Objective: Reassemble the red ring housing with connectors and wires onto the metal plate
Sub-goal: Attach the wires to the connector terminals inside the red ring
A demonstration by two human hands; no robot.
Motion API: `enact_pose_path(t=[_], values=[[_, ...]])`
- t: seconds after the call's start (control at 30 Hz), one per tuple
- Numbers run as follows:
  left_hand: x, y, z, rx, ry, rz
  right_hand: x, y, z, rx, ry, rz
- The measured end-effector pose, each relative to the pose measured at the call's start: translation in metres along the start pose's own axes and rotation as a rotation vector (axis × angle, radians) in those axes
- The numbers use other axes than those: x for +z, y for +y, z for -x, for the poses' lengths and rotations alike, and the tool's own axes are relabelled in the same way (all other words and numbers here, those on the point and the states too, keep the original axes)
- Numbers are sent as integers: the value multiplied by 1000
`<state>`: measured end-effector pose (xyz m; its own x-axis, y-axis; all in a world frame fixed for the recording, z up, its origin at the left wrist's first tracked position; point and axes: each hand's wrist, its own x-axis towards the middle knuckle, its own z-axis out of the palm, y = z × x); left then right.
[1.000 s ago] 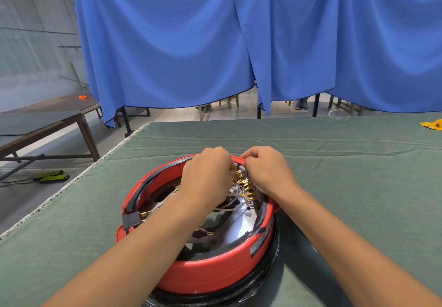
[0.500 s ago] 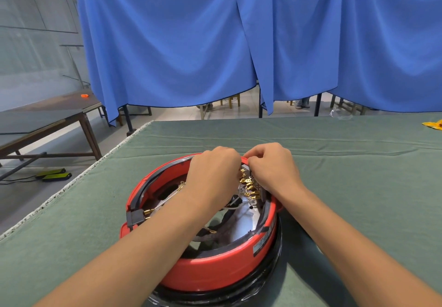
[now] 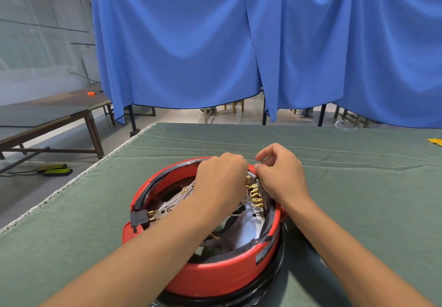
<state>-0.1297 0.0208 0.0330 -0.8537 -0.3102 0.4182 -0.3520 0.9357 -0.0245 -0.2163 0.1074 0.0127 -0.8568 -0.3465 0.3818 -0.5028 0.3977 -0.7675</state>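
Head view looks down on both forearms reaching forward over the red ring [image 3: 215, 275], which sits on the green cloth [image 3: 358, 199] of the table, on top of a black base [image 3: 275, 282] whose edge shows under it at the near right. Inside the ring lies the shiny metal plate [image 3: 248, 230], partly hidden by the left arm.

The left hand [image 3: 221, 180] comes in from the near left, its forearm crossing over the ring's middle. The back of the hand faces the camera with the knuckles bent, the fingers curled down at the ring's far rim. What they hold cannot be told, since the fingertips are hidden behind the hand.

The right hand [image 3: 281, 175] comes in from the near right, its wrist over the ring's right rim. Its fingers are curled, the thumb and forefinger pinched together at the ring's far rim, just beside the left hand; the thing between them is too small to name. The two hands nearly touch there.

Just under the gap between the hands, a row of brass connectors [image 3: 254, 194] runs along the ring's inner right wall, with thin white wires [image 3: 239, 211] trailing toward the plate. A black block [image 3: 138, 218] with two more brass terminals sits on the ring's left rim.

A blue curtain [image 3: 191, 43] hangs beyond the table, far behind the ring.
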Motion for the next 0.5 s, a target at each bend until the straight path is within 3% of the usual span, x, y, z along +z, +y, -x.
enact_pose_path(t=[0.5], values=[[-1, 2, 1, 25, 19, 80, -3, 0, 2, -7, 18, 19]])
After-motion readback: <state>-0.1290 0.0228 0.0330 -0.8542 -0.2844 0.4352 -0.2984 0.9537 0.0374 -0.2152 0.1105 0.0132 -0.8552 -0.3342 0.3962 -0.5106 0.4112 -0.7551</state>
